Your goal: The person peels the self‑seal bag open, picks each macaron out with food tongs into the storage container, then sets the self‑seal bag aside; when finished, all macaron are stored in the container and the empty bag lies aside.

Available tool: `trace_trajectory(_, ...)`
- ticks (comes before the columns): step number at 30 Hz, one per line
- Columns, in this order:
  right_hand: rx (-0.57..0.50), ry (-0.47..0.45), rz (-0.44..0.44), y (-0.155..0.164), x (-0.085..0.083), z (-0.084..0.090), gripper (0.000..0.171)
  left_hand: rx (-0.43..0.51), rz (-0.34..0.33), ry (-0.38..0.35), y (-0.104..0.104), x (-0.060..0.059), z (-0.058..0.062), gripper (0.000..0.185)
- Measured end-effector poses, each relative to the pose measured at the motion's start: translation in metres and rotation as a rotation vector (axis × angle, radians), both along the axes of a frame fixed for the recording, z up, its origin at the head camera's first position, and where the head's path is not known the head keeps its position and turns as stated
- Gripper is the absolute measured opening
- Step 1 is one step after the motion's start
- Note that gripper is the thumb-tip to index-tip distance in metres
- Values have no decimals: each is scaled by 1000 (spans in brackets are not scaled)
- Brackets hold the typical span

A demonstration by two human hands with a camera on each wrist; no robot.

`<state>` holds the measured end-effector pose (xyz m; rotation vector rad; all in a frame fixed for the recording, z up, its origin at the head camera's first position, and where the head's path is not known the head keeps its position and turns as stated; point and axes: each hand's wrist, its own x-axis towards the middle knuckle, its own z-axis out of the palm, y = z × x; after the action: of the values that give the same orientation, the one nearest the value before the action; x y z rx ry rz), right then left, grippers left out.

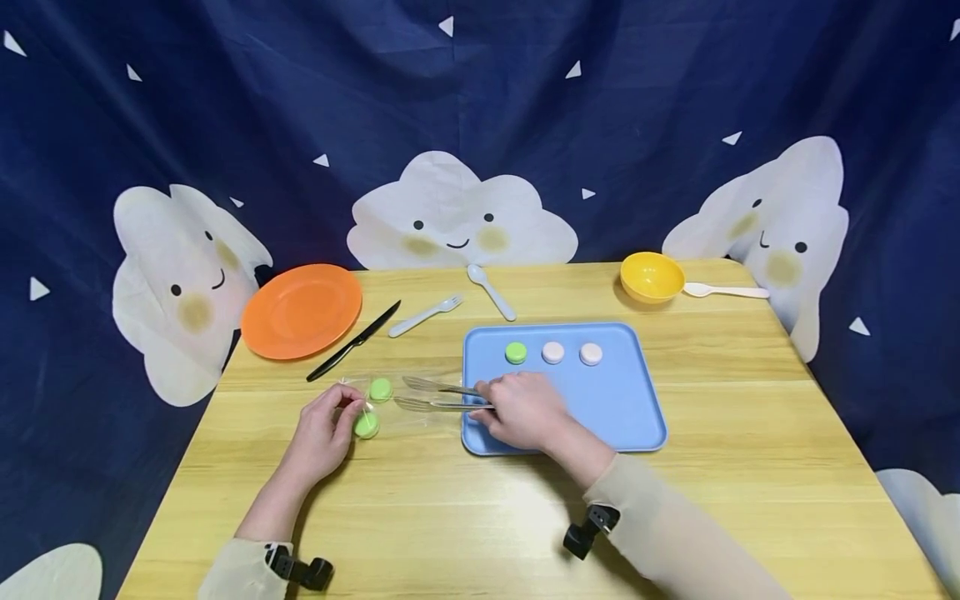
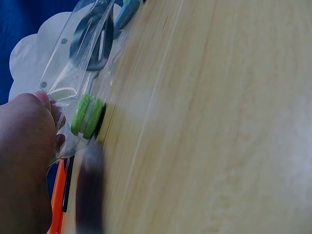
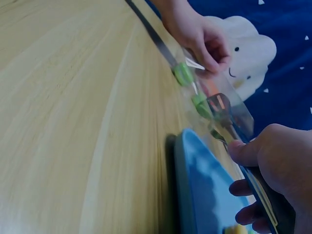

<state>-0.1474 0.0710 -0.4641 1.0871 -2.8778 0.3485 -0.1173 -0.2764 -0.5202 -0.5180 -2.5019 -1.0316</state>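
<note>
My left hand (image 1: 318, 442) pinches the left end of a clear plastic bag (image 2: 61, 73) on the table. Two green macarons (image 1: 381, 389) show in the bag, close to those fingers. My right hand (image 1: 528, 412) grips metal tongs (image 1: 450, 407) over the left edge of a blue tray (image 1: 615, 417). The tongs' ends are spread apart and point left, overlapping the bag near the macarons; nothing is between them. Whether they are inside the bag, I cannot tell. On the tray, one green macaron (image 1: 515, 352) and two pale pink macarons (image 1: 552, 352) form a row.
An orange plate (image 1: 303, 312) stands at the back left, beside a black knife (image 1: 355, 340). A pale fork (image 1: 425, 316) and a pale spoon (image 1: 491, 292) lie behind the bag and tray. At the back right are a yellow bowl (image 1: 651, 277) and a white spoon (image 1: 727, 291).
</note>
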Motion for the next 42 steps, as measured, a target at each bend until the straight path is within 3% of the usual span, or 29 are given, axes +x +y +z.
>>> trace_trajectory(24,78,51,-38,-47,-4,-9,31,-2,-36,44,5,-6,0,17)
trace_trajectory(34,13,-5,-37,-39,-4,-12,34,3,-33,18,7,-3,0,11)
trace_trajectory(42,-43,-28,-11,-17,1,-4,25,0,-13,13,7,-3,-1,20)
